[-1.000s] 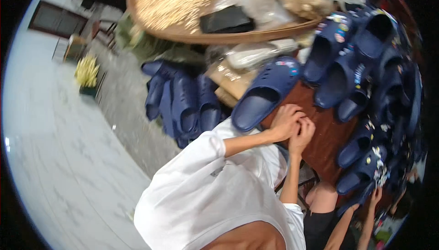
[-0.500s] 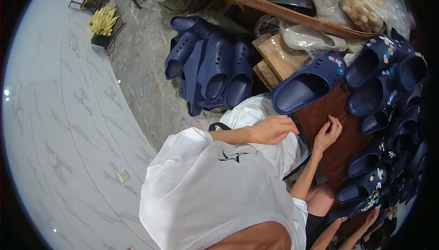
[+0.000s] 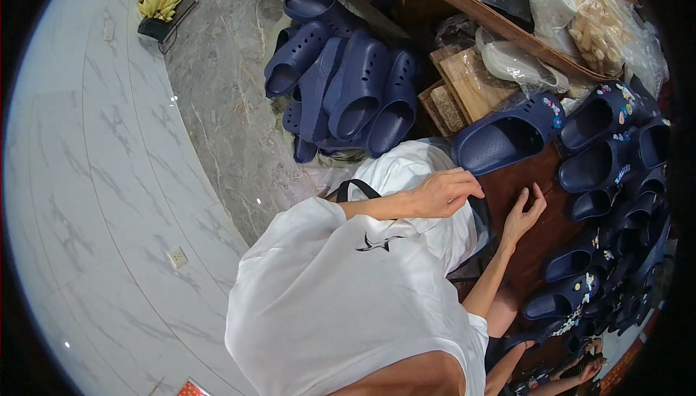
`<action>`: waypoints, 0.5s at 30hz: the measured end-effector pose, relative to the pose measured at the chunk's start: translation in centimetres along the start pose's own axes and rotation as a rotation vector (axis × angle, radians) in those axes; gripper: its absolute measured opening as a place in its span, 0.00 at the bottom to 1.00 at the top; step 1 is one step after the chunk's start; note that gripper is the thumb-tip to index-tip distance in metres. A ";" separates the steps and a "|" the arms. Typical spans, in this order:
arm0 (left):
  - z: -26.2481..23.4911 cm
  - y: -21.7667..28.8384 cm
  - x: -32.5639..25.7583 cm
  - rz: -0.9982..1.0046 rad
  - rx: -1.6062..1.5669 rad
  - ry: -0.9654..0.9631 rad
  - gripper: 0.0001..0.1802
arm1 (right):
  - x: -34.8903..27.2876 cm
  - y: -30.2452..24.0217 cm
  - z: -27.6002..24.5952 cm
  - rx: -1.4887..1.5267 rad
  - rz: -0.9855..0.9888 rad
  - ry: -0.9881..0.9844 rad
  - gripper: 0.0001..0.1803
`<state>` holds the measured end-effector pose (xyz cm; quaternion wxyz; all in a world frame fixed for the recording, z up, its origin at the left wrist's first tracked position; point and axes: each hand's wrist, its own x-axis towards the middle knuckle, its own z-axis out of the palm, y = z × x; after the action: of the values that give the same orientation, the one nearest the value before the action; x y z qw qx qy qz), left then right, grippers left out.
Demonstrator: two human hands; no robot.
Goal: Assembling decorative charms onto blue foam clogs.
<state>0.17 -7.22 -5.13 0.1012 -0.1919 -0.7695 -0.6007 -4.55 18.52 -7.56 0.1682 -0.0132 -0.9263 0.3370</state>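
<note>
A: Done so far?
B: Charms (image 3: 554, 110) dot the near shoe (image 3: 500, 144), on the table (image 3: 560, 223) edge. Plain shoes (image 3: 357, 86) lie heaped left.
A: Hands?
B: Left hand (image 3: 441, 194) loosely curled, cannot tell if pinching; right hand (image 3: 520, 221) spread, empty.

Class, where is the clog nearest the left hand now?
In the head view, the clog lies right of centre, at the edge of the table, just beyond the left hand, below a wooden board and left of charm-dotted clogs.
</note>
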 end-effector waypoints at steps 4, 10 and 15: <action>0.3 0.5 0.1 0.012 -0.045 0.044 0.17 | -0.1 -2.5 0.1 0.126 0.098 -0.034 0.22; 0.1 0.6 0.1 0.046 -0.029 0.057 0.17 | 0.1 -4.5 2.0 0.327 0.170 -0.240 0.36; -0.5 0.4 0.8 0.036 -0.015 0.037 0.18 | 1.7 -5.6 3.1 0.323 0.280 -0.237 0.38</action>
<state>-0.40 -7.45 -4.33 0.1248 -0.1951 -0.7593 -0.6081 -6.66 12.54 -5.78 0.0101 -0.0748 -0.8629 0.4998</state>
